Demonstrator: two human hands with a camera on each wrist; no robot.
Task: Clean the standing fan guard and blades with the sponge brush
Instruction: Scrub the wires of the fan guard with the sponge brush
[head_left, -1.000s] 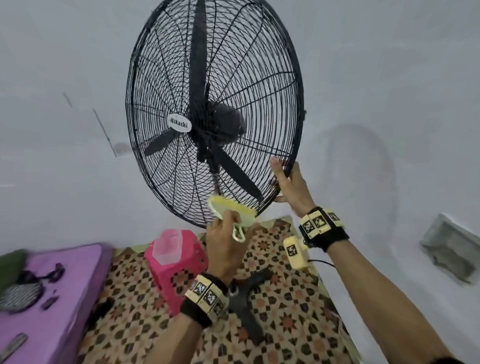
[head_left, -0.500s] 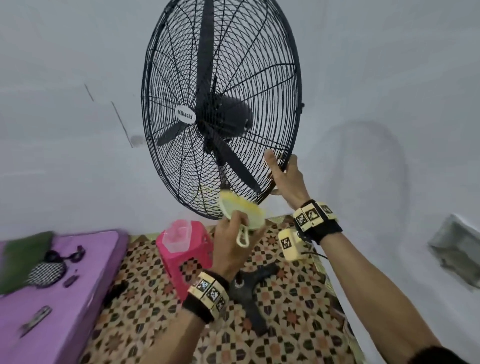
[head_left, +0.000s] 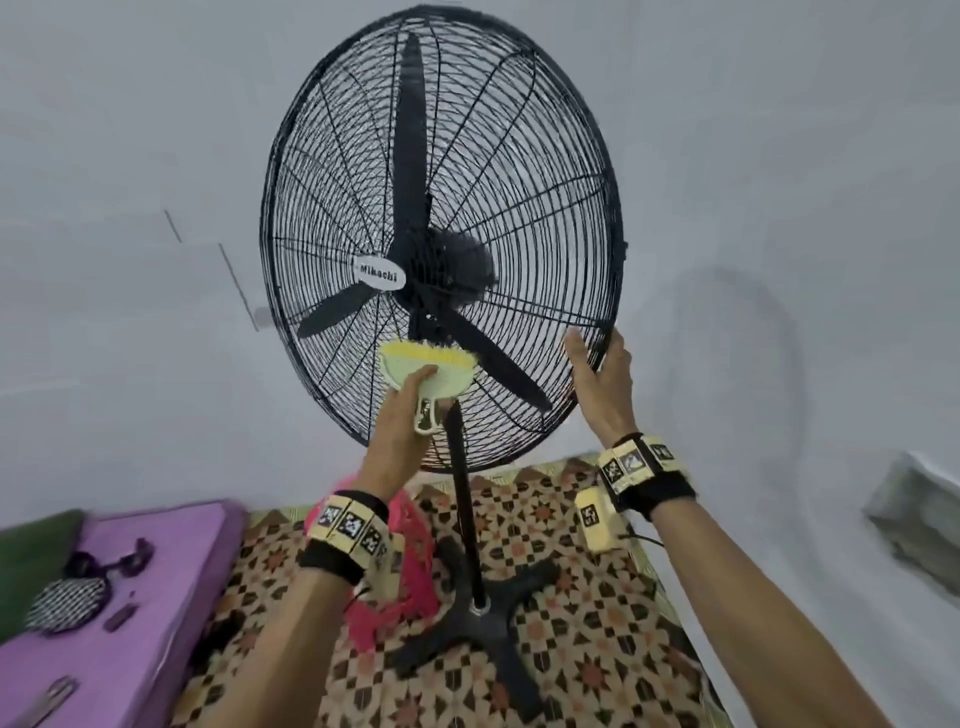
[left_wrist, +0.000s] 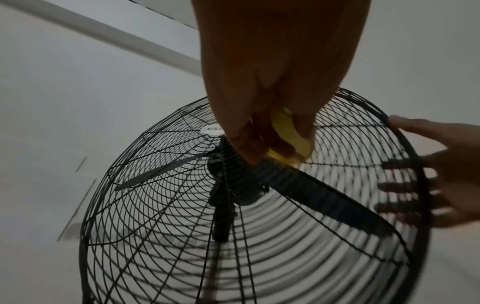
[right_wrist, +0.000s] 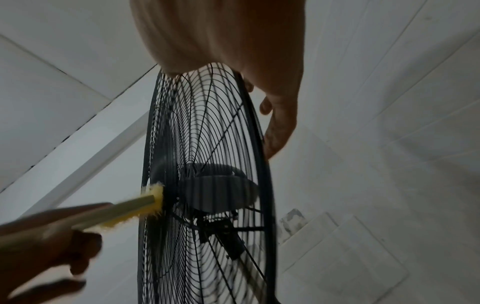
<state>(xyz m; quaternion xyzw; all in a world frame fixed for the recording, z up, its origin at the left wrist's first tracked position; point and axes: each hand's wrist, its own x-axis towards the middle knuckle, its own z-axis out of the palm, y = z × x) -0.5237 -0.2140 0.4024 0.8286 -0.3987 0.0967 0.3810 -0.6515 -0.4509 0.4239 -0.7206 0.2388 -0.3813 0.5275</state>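
With our left hand (head_left: 400, 415) we grip the sponge brush (head_left: 428, 371), its yellow bristles pressed on the fan guard (head_left: 545, 234). Our right hand (head_left: 605, 384) holds the guard rim, fingers curled behind it.

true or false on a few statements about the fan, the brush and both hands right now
1. The left hand holds the sponge brush. True.
2. The brush touches the top of the fan guard. False: it meets the front wires just below the hub.
3. The right hand holds the guard's rim. True: fingers wrap behind it.
4. The fan has five blades. False: three show.
5. The fan stands on a bare floor. False: its base sits on a patterned mat.
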